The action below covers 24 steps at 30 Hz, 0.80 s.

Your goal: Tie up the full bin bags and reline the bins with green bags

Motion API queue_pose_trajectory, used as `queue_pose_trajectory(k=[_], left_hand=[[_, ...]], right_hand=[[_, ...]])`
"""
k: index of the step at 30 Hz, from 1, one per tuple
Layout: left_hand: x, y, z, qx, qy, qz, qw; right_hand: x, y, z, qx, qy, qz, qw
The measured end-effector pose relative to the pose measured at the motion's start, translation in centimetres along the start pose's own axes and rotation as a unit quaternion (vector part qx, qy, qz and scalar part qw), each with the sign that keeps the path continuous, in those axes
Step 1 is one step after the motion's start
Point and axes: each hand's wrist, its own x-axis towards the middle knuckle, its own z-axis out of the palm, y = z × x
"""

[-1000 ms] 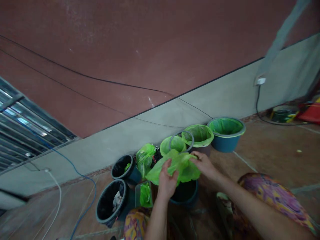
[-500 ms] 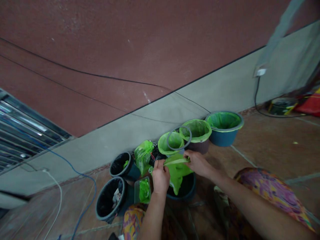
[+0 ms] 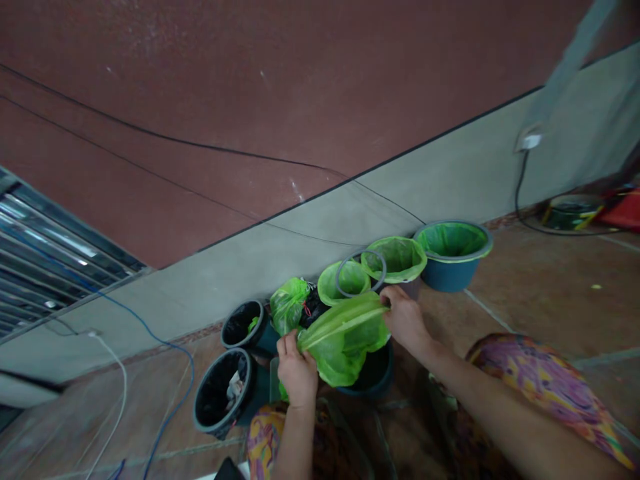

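Observation:
A thin green plastic bag [image 3: 345, 337] is stretched between my two hands above a dark blue bin [image 3: 376, 377]. My left hand [image 3: 296, 371] pinches the bag's left edge with closed fingers. My right hand [image 3: 406, 317] grips the bag's right edge, just in front of the row of bins. The bag's mouth is pulled wide and its body hangs down over the bin's opening, hiding most of the inside.
Along the grey wall base stand several bins: two black-lined ones [image 3: 221, 393] at left, a tied green bag [image 3: 289, 303], two green-lined bins [image 3: 397, 259] and a blue green-lined bin [image 3: 453, 250]. A grey ring [image 3: 360, 273] rests there. Cables [image 3: 165, 373] run over the floor at left.
My hands have moved apart, my left hand lower and to the left, pulling the green bag's mouth wide. The bag now spreads over the blue bin instead of hanging bunched.

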Motion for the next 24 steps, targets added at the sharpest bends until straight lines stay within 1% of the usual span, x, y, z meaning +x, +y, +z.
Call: queue_pose_trajectory(k=[2, 5, 7, 9, 11, 14, 16, 19, 21, 24], left_hand=[[-0.7, 1.5, -0.1, 0.014, -0.033, 0.035, 0.999], [-1.2, 4.3, 0.0, 0.006, -0.068, 0.12, 0.99], [-1.0, 5.7, 0.3, -0.009, -0.084, 0.159, 0.984], [-0.4, 6.4, 0.8, -0.029, -0.101, 0.189, 0.976], [0.3, 6.3, 1.3, -0.049, -0.106, 0.195, 0.974], [1.0, 5.1, 1.6, -0.073, -0.088, 0.174, 0.978], [1.3, 4.3, 1.4, -0.077, -0.079, 0.166, 0.98], [1.9, 3.2, 0.5, -0.065, -0.072, 0.153, 0.983], [2.3, 2.4, -0.2, -0.047, -0.058, 0.123, 0.99], [2.9, 1.1, -1.2, -0.013, -0.038, 0.05, 0.998]], right_hand=[[-0.2, -0.3, 0.2, 0.039, 0.008, -0.023, 0.999], [-0.5, -0.8, 0.3, 0.081, -0.003, -0.051, 0.995], [-0.6, -1.1, 0.3, 0.101, -0.012, -0.066, 0.993], [-0.7, -1.3, 0.3, 0.111, -0.016, -0.074, 0.991], [-0.6, -1.3, 0.2, 0.107, -0.017, -0.076, 0.991], [-0.5, -1.2, 0.1, 0.078, -0.034, -0.073, 0.994], [-0.5, -1.1, 0.0, 0.052, -0.058, -0.069, 0.995], [-0.5, -1.1, -0.2, 0.021, -0.087, -0.062, 0.994], [-0.5, -1.1, -0.2, 0.013, -0.09, -0.057, 0.994], [-0.4, -1.1, -0.2, -0.004, -0.081, -0.046, 0.996]])
